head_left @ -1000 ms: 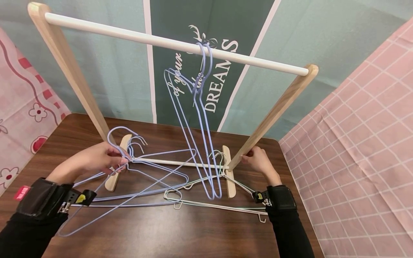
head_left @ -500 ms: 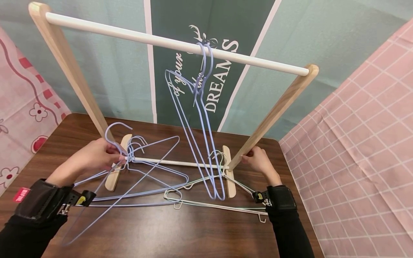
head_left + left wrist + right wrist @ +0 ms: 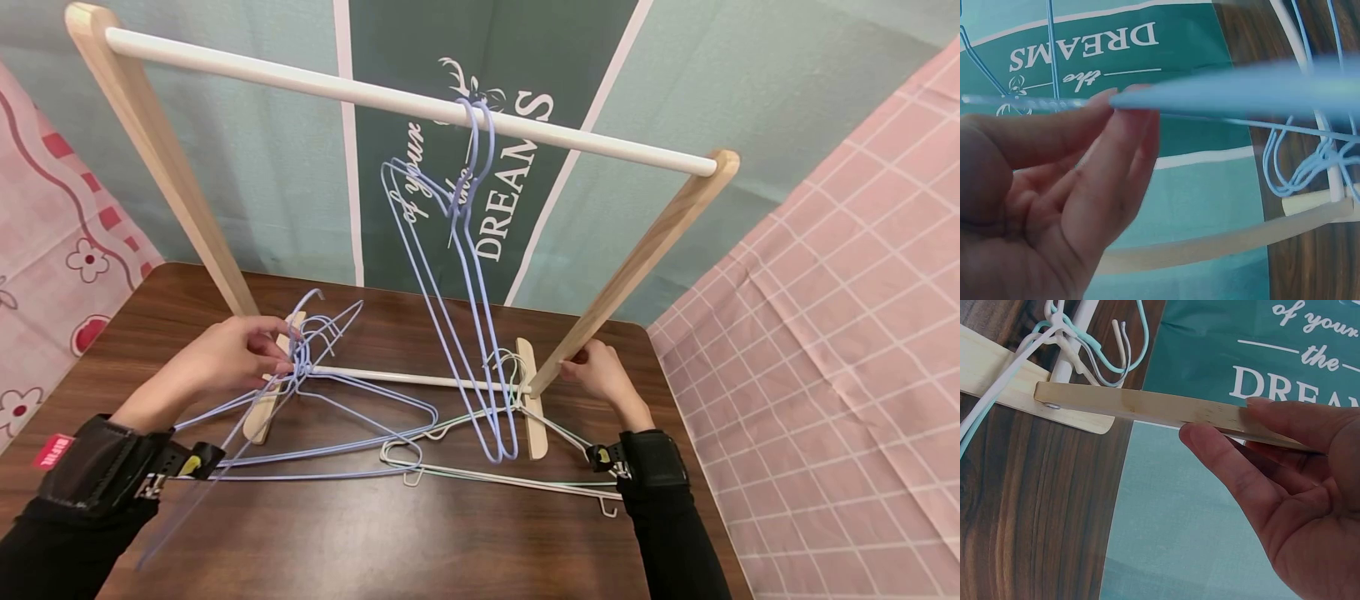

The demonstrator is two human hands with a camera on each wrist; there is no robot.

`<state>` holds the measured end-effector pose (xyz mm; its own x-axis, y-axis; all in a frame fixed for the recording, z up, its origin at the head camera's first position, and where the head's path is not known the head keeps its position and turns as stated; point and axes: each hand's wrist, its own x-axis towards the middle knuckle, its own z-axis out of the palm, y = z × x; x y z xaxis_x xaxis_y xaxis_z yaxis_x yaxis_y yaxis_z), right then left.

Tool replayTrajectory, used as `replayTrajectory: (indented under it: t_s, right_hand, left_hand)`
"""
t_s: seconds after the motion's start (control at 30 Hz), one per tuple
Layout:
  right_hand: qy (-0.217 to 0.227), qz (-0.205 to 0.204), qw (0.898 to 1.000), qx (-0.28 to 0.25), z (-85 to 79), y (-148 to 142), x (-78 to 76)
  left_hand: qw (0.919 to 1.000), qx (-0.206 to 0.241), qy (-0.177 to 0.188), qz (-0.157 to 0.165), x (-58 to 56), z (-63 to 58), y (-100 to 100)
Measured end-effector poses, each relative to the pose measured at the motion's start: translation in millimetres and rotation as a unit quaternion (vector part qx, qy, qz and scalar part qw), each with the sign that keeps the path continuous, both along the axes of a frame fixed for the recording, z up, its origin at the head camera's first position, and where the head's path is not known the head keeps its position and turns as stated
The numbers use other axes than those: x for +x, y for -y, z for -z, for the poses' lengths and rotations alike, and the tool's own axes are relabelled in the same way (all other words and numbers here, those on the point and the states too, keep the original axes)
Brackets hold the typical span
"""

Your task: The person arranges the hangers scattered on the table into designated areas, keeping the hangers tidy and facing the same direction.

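Note:
My left hand pinches a periwinkle-blue hanger between thumb and fingers, close to its neck. In the left wrist view the hanger is turned edge-on and blurred near the camera. Beneath that hand several more blue hangers lie overlapped on the wood-grain table. With thumb and fingers, my right hand grips the right wooden post of a clothes rack, low near its foot. Two blue hangers hang by their hooks from the rack's white top bar.
White and pale green hangers lie at the rack's right foot. A left wooden post rises behind my left hand, and a lower white rod joins the feet. Curtains border the table at the back and sides.
The hanger in my left hand has swung round, its right end drawing in toward the hand until it is nearly edge-on. The right hand stays on the post; the hanging pair sways slightly.

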<state>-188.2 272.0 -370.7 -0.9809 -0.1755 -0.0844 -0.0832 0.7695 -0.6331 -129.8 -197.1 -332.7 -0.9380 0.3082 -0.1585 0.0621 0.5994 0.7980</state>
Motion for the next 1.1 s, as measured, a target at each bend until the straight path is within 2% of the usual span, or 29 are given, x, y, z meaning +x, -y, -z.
replayTrajectory:
  t_s: [0.23, 0.5, 0.77, 0.87, 1.1]
  right_hand:
    - [-0.008, 0.002, 1.000, 0.010, -0.2, 0.2, 0.0]
    - [-0.006, 0.001, 1.000, 0.011, -0.9, 0.7, 0.8]
    - [0.004, 0.005, 1.000, -0.011, -0.3, 2.0, 1.1]
    - [0.008, 0.006, 1.000, -0.015, 0.1, 1.8, 0.8]
    - [0.009, 0.007, 1.000, -0.018, 1.1, 1.2, -0.3]
  left_hand:
    - [0.9996, 0.020, 0.016, 0.007, -0.9, 0.2, -0.5]
    - [0.9992, 0.030, 0.023, -0.013, -0.8, -0.1, -3.0]
    - [0.9980, 0.048, 0.033, -0.027, -1.4, -0.3, -4.2]
    - [0.9985, 0.037, 0.023, -0.033, -1.0, -1.3, -4.9]
    - [0.9985, -0.002, -0.026, -0.048, -0.9, -8.9, -6.0]
